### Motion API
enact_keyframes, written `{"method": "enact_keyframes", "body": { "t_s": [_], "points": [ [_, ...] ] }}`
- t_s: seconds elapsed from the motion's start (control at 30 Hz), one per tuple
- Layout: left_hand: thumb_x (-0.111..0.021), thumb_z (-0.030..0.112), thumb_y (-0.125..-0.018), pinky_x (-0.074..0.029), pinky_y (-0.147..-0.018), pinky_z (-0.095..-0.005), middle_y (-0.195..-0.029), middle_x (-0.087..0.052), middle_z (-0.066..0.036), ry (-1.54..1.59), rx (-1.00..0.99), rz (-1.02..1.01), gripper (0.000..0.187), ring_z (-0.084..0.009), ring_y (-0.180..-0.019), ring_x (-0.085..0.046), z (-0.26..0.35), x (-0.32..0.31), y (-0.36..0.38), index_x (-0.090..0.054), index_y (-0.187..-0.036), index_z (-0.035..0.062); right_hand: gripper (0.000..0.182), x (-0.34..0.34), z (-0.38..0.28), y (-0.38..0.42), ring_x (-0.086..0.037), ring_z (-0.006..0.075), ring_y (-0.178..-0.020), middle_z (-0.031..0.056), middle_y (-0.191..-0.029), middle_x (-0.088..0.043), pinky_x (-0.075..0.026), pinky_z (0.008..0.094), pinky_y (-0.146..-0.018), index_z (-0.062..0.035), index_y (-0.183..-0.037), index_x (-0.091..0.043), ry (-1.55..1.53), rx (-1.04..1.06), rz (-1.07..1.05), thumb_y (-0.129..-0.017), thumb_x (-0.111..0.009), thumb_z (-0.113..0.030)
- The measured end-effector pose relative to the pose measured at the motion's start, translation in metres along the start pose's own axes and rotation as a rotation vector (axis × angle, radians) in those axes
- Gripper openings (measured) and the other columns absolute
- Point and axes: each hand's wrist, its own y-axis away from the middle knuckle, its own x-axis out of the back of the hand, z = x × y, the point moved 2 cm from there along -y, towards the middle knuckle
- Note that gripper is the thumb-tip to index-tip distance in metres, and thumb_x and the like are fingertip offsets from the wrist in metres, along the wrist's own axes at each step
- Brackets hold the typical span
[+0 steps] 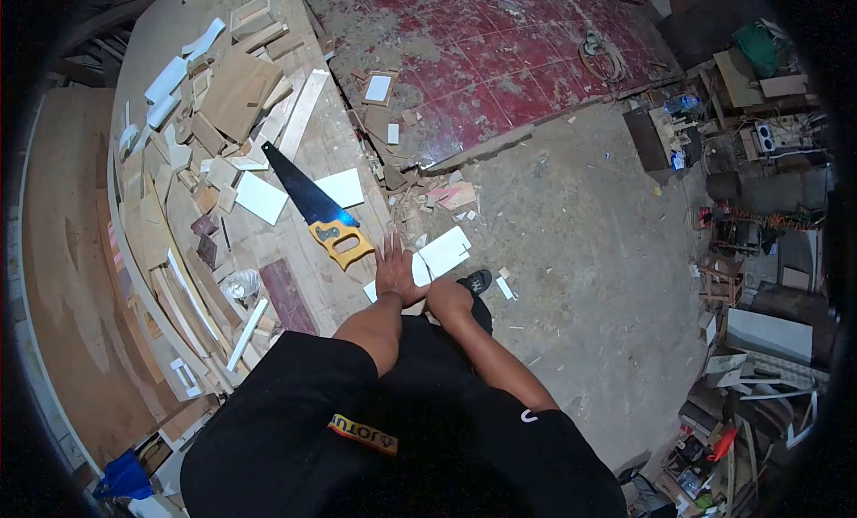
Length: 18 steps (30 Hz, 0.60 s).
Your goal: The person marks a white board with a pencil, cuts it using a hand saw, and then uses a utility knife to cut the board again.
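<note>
A white board (446,250) sticks out past the edge of the wooden workbench, with a thin dark line running across it. My left hand (397,272) lies flat on its bench-side part, fingers stretched and slightly apart. At the near edge of the overhanging part, my right hand (449,296) is curled closed against the board; its fingertips are hidden. Just beyond my left hand lies a hand saw (308,201) with a yellow handle, its blade pointing away. Part of the blade crosses a white panel (341,188), and another white panel (262,198) lies beside it.
Wood offcuts (237,94) crowd the far left of the workbench (303,241). A clear plastic item (239,286) and a reddish-brown board (287,296) lie at left. My shoe (480,281) stands on the concrete floor (571,250). Scrap and tools line the right side.
</note>
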Motion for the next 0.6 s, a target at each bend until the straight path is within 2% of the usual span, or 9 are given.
{"method": "enact_keyframes", "body": {
  "t_s": [0.03, 0.17, 0.27, 0.33, 0.43, 0.6],
  "points": [
    [-0.065, 0.065, -0.074, -0.002, -0.12, -0.0606, -0.164, -0.011, -0.024, 0.004, 0.001, -0.002, 0.086, -0.0417, -0.153, -0.003, 0.0, -0.002, 0.0, -0.05, -0.131, 0.0019, 0.03, 0.021, -0.009, 0.025, -0.07, 0.0376, -0.103, 0.0206, -0.112, -0.071, -0.056, 0.0461, -0.086, -0.0015, -0.107, -0.073, -0.057, -0.063, 0.005, -0.093, -0.052, -0.018],
    [-0.063, 0.068, -0.075, -0.003, -0.12, -0.0609, -0.163, -0.013, -0.025, -0.012, -0.014, 0.039, 0.086, -0.0421, -0.153, -0.004, -0.002, -0.005, -0.002, -0.052, -0.127, 0.0007, 0.028, 0.013, -0.003, 0.014, -0.07, 0.0369, -0.104, 0.0201, -0.113, -0.071, -0.057, 0.0458, -0.084, -0.0024, -0.106, -0.073, -0.01, -0.034, -0.022, -0.093, -0.053, -0.018],
    [-0.063, 0.07, -0.075, -0.003, -0.12, -0.0607, -0.163, -0.013, -0.025, 0.029, -0.008, 0.059, 0.088, -0.0419, -0.153, -0.004, -0.004, -0.016, -0.004, -0.052, -0.127, 0.0001, 0.028, -0.01, 0.0, -0.02, -0.07, 0.0361, -0.105, 0.0199, -0.115, -0.07, -0.057, 0.046, -0.085, -0.0023, -0.104, -0.073, -0.027, -0.031, 0.02, -0.094, -0.052, -0.018],
    [-0.063, 0.07, -0.074, -0.003, -0.121, -0.0606, -0.163, -0.013, -0.025, 0.048, 0.001, 0.092, 0.089, -0.0418, -0.153, -0.004, -0.005, -0.013, -0.006, -0.052, -0.127, -0.0002, 0.027, -0.015, -0.003, -0.027, -0.07, 0.0362, -0.105, 0.02, -0.115, -0.07, -0.057, 0.0463, -0.085, -0.0027, -0.103, -0.073, -0.081, -0.088, 0.138, -0.093, -0.054, -0.019],
    [-0.062, 0.07, -0.076, -0.004, -0.121, -0.0603, -0.163, -0.013, -0.025, 0.032, 0.005, 0.071, 0.088, -0.0416, -0.153, -0.004, -0.002, -0.006, -0.002, -0.051, -0.128, 0.0003, 0.028, -0.007, 0.007, -0.01, -0.069, 0.0369, -0.105, 0.0201, -0.114, -0.071, -0.056, 0.0472, -0.085, -0.003, -0.107, -0.072, -0.008, 0.001, 0.047, -0.093, -0.053, -0.019],
    [-0.061, 0.07, -0.076, -0.004, -0.121, -0.0603, -0.164, -0.012, -0.025, -0.055, -0.006, -0.007, 0.088, -0.0413, -0.153, -0.004, 0.0, -0.001, -0.001, -0.05, -0.13, 0.001, 0.03, 0.009, 0.001, 0.011, -0.07, 0.0373, -0.101, 0.0195, -0.109, -0.071, -0.056, 0.0481, -0.083, -0.0004, -0.107, -0.072, -0.004, -0.012, -0.009, -0.09, -0.056, -0.02]
  ]
}}
